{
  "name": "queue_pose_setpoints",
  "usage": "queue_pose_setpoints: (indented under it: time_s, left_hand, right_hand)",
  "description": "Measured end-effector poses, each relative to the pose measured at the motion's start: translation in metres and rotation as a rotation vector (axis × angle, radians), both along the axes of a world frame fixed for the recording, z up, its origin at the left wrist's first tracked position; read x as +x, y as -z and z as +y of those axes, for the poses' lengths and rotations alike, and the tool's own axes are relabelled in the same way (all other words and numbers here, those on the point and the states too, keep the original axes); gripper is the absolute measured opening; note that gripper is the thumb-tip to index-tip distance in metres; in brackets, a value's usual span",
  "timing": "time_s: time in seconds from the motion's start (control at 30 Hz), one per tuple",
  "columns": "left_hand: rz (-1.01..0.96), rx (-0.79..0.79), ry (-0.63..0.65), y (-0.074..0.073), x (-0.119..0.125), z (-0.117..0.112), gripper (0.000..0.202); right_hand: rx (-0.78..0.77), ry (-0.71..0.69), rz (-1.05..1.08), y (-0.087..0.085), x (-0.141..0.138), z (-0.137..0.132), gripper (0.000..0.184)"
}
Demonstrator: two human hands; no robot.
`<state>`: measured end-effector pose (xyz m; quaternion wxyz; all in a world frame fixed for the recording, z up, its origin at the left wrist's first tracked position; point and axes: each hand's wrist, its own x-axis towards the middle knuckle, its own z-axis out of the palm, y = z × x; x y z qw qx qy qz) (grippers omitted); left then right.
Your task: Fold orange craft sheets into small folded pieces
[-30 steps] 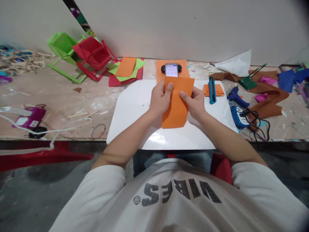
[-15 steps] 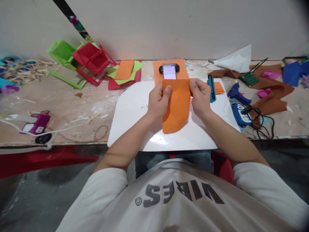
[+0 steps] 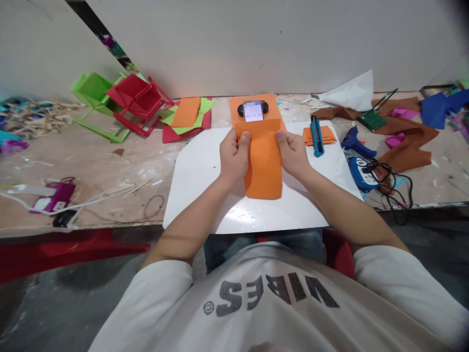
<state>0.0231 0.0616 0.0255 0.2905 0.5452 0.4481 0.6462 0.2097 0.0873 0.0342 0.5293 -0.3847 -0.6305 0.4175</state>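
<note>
An orange sheet (image 3: 264,166) lies over a white board (image 3: 205,171) in front of me. My left hand (image 3: 233,158) grips its left edge, thumb on top near the upper corner. On the other side, my right hand (image 3: 293,155) pinches the right edge with the thumb on the sheet. Both hands are closed on the sheet. Just beyond it a phone (image 3: 252,110) with a lit screen rests on another orange sheet (image 3: 234,105).
A blue utility knife (image 3: 316,135) lies on orange strips to the right, beside a blue glue gun (image 3: 353,143) and tangled black cable (image 3: 388,178). Red and green model chairs (image 3: 124,100) and coloured sheets (image 3: 186,115) sit at the back left. A purple device (image 3: 51,198) with white cord lies left.
My right hand slid from the sheet's middle up to its upper right corner, then settled on the right edge. The sheet has straightened between both hands; the view shifted slightly.
</note>
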Motion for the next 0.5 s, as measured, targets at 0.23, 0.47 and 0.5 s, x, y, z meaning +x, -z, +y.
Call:
queue_pose_setpoints:
  time_s: [0.23,0.47,0.5]
  left_hand:
    - [-0.036,-0.002,-0.057,0.011,-0.008,0.016,0.066]
    - [-0.092,0.004,-0.092,0.018,-0.016,0.031,0.073]
    - [-0.098,0.002,-0.097,0.019,-0.018,0.033,0.075]
  right_hand:
    - [-0.022,-0.089,-0.075,0.004,-0.001,0.002,0.090]
    - [-0.009,-0.058,-0.237,0.013,-0.002,0.002,0.091]
    - [-0.001,-0.068,-0.238,0.014,-0.002,0.003,0.091]
